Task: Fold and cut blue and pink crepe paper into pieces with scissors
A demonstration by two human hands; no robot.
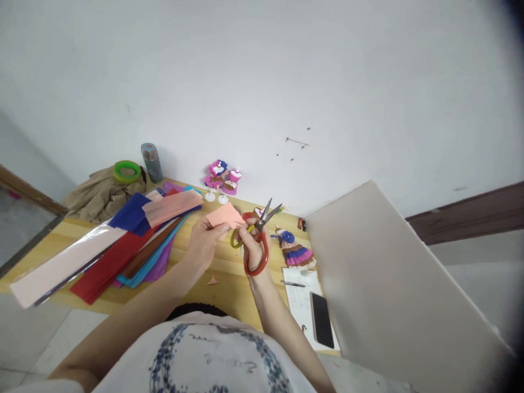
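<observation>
A piece of peach-coloured paper (225, 215) is pinched between the thumb and fingers of my left hand (207, 237), over the middle of the table. My right hand (254, 245) carries scissors (257, 262) with a red-orange handle, their blades spread and pointing up and away to the right. The right fingertips meet the right end of the paper. Below the hands, a small peach scrap (213, 280) lies on the wood. Part of a red round thing behind the right hand is hidden.
Stacked crepe paper strips (110, 256) cover the table's left side. Farther back are a flask (151, 162), green tape (126, 171) on brown cloth and small paper figures (223, 177). To the right lie a paper doll dress (297, 254), a notebook (295, 297), a phone (322, 319) and an upright board (388, 273).
</observation>
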